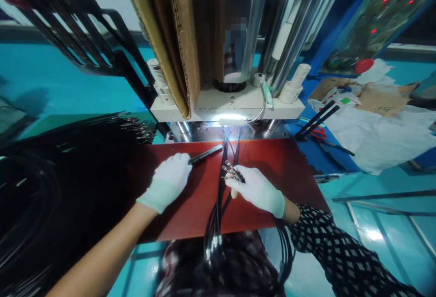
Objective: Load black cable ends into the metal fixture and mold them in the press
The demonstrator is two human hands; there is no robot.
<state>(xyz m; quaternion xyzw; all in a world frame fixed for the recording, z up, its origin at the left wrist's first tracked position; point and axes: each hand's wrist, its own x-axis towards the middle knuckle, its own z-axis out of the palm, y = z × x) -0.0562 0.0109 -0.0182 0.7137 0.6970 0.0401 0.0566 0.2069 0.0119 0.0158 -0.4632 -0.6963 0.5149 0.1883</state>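
Observation:
Both hands wear white gloves and rest over a red work plate (282, 165) in front of a press machine (228, 101). My left hand (169, 180) is closed round a thin black tool (205, 154) that points right and up toward the machine's lit opening. My right hand (256, 189) is closed on a bundle of black cables with metal tips (232, 170). The cables (218, 210) run from under the lit opening, across the plate, down to my lap.
A large heap of black cables (68, 160) fills the left. Cardboard sheets (170, 33) lean on the machine. At right lie red-handled scissors (318, 132), black rods, white plastic sheeting (374, 133) and a control panel (371, 20).

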